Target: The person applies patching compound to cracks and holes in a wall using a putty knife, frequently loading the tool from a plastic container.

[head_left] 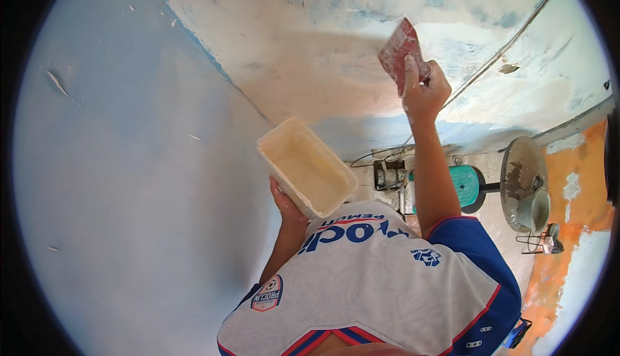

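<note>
Your right hand pinches a reddish flat scraper, the thumb laid along its face and the other fingers curled behind. It is raised close to the far wall, to the right of the corner; you cannot tell from here whether its edge touches the plaster. Your left hand grips a pale rectangular tub low on its left side, tilted in front of your shirt; some of those fingers are hidden beneath it. A cream layer shows inside, though its depth is hard to judge.

The step in hand looks like spreading filler over the patchy far wall, where pale smears run near the scraper. The left wall looks bluer and more even. The next move seems to call for a flat, steady stroke with light pressure, with the tub level and close by for reloading. Farther right, mind the dark crack: the blade could catch there.
</note>
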Tool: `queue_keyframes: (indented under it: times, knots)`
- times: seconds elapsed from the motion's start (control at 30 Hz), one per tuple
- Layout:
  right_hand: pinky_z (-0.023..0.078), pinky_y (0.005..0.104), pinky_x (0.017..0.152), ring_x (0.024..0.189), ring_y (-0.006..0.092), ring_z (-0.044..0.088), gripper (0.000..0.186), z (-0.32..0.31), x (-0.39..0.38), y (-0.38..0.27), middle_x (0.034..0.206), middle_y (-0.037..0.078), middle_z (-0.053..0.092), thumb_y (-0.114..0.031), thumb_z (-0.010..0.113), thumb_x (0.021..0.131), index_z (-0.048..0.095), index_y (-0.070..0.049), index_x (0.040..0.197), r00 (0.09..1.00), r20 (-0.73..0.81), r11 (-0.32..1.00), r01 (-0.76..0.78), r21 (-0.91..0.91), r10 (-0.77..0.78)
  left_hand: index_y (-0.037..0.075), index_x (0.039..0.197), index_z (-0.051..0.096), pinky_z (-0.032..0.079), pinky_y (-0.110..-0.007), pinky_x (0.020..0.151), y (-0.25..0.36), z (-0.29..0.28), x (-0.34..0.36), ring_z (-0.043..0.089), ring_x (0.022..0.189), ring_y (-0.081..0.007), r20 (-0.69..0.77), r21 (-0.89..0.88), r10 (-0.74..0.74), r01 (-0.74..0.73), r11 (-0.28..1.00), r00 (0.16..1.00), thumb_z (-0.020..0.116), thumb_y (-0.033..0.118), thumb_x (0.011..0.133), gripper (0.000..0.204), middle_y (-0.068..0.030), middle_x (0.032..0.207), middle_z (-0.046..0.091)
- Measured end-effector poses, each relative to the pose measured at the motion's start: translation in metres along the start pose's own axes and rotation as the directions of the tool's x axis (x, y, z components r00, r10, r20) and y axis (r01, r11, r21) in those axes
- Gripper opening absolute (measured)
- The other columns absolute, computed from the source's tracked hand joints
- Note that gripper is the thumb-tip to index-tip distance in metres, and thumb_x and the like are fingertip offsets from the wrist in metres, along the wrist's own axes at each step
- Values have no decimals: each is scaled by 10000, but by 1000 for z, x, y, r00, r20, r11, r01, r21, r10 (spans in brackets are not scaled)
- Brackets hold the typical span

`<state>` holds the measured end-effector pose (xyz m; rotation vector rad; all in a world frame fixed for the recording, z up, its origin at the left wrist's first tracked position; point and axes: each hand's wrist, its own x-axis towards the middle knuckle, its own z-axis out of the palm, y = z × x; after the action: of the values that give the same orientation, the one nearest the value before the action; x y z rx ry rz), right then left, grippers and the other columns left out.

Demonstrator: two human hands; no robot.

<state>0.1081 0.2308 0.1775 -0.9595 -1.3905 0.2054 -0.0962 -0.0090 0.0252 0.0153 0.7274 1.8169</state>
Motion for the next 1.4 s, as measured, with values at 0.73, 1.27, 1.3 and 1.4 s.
queue_keyframes:
  times: [0.73, 1.27, 1.3, 1.4]
  knots:
    - [497, 387, 554, 584, 259, 623, 248, 51, -2, -3, 695, 122, 633, -183, 752, 910, 642, -26, 753, 960, 77, 960, 258, 111, -267, 102, 1502, 437, 554, -486, 1016, -45, -34, 13, 626, 1239, -306, 303, -15, 134, -136, 991, 943, 427, 609, 1022, 698, -101, 1451, 553]
    - [556, 290, 817, 983, 137, 657, 165, -193, -7, 87, 1087, 86, 684, -15, 680, 965, 579, -50, 1091, 764, 362, 582, -643, 498, 535, 83, 1513, 436, 538, -498, 1040, -110, 83, 4, 609, 1262, -314, 463, -58, 342, -358, 932, 818, 432, 560, 1043, 670, -122, 1441, 571]
    - [577, 305, 852, 995, 152, 674, 145, -209, 3, 85, 1098, 76, 687, -39, 665, 980, 591, -63, 1102, 718, 383, 501, -686, 527, 581, 84, 1514, 436, 537, -497, 1040, -116, 94, 8, 608, 1263, -313, 456, -76, 317, -319, 945, 831, 431, 562, 1043, 670, -121, 1441, 570]
    - [578, 352, 937, 1067, 189, 677, 175, -253, 26, 86, 1164, 74, 680, -53, 628, 997, 609, -76, 1170, 716, 458, 382, -681, 624, 527, 88, 1515, 436, 536, -492, 1041, -138, 127, 17, 606, 1265, -310, 460, -111, 256, -232, 966, 850, 427, 567, 1043, 673, -118, 1443, 569]
